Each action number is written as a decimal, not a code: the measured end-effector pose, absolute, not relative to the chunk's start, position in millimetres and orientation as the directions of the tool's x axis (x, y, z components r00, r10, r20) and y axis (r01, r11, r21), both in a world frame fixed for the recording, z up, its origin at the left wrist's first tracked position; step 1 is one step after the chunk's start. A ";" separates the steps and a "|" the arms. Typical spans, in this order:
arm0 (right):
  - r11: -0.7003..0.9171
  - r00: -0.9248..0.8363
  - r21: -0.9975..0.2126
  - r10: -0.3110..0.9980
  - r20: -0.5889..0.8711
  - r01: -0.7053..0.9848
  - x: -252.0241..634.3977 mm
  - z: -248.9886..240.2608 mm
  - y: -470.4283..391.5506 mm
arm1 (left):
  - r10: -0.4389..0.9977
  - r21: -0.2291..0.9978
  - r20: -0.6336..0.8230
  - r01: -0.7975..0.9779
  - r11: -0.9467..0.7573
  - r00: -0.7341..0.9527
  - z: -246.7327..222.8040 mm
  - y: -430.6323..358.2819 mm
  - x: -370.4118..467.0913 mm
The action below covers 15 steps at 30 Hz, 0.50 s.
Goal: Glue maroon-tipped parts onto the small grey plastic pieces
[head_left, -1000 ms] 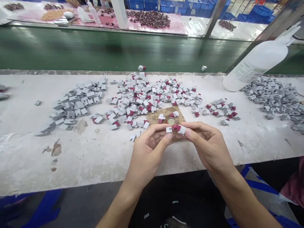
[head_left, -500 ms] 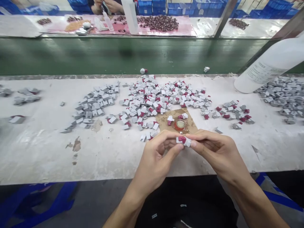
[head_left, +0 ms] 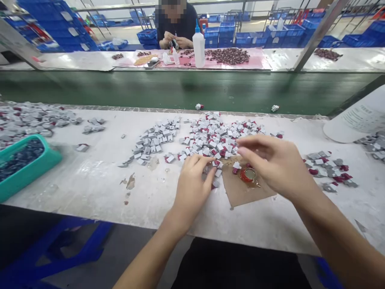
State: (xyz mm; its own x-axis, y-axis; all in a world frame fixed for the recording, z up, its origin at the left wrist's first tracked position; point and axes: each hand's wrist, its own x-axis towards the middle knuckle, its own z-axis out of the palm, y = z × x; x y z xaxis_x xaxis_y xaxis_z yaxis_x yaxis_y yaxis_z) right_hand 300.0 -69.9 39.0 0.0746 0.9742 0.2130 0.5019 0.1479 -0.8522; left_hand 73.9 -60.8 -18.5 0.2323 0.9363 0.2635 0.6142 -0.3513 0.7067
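Note:
My left hand (head_left: 192,188) is low over the table, its thumb and forefinger closed on a small grey-and-maroon plastic piece (head_left: 217,163) at the edge of the pile. My right hand (head_left: 273,166) hovers above a brown cardboard sheet (head_left: 240,196), thumb and fingers apart and nothing visible between them. On the cardboard lies a round cap (head_left: 249,174) ringed with reddish wet liquid. Beside the cap sits another grey-and-maroon piece (head_left: 236,167). A large pile of such pieces (head_left: 210,136) spreads behind both hands, and plainer grey pieces (head_left: 156,138) lie to its left.
A green tray (head_left: 51,156) of dark parts stands at left. At right are a large white bottle (head_left: 355,118) and a smaller group of pieces (head_left: 327,170). Beyond the green belt (head_left: 135,88), a person (head_left: 177,24) works at another table near a white squeeze bottle (head_left: 199,50).
My hands have separated: the left moved with a piece to the pile's edge, the right rose and opened. The view has tilted up and swung left, bringing the green tray into sight.

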 end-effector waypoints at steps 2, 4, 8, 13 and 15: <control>0.161 0.000 -0.749 0.978 0.210 0.642 289.2 45.4 -19.6 | 0.939 0.681 0.266 0.647 -0.343 0.218 -26.6 -57.9 76.2; 0.141 -0.041 -0.654 0.985 0.166 0.743 272.6 46.8 33.6 | 0.942 0.664 0.275 0.671 -0.330 0.191 -30.4 -58.3 79.0; 0.152 -0.083 -0.548 0.985 0.150 0.822 229.9 38.7 127.8 | 0.946 0.664 0.291 0.682 -0.305 0.140 -27.0 -63.6 79.9; 0.186 -0.163 -0.438 0.982 0.090 0.880 182.9 22.0 196.8 | 0.945 0.663 0.321 0.698 -0.270 0.061 -19.3 -62.7 56.9; 0.210 -0.204 -0.421 0.977 0.059 0.883 171.2 15.8 210.3 | 0.945 0.632 0.326 0.741 -0.227 0.011 -18.2 -57.0 39.0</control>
State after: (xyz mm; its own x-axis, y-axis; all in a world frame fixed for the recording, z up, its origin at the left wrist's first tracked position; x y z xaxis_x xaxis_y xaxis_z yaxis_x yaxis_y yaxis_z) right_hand 171.2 210.3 15.8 -0.2038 0.9772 0.0592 0.8826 0.2095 -0.4209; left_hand 39.0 -57.0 -18.2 0.0115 0.9454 0.3257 0.7410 -0.2267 0.6320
